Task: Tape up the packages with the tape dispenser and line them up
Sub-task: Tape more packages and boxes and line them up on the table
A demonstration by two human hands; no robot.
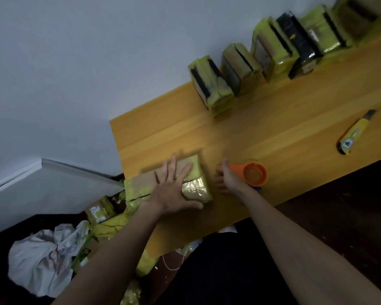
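Observation:
A brown package [196, 190] wrapped in yellowish tape lies at the left end of the wooden table [273, 119]. My left hand [174, 188] lies flat on top of it, fingers spread, thumb against its near side. My right hand [228, 179] grips the handle of the orange tape dispenser [254, 173], which rests on the table just right of the package. Several taped packages [271, 49] stand on edge in a row along the wall at the table's far side.
A yellow utility knife [355, 133] lies on the table at the right. On the floor to the left sit more packages [101, 211], yellow wrapping and a crumpled white plastic bag [44, 258].

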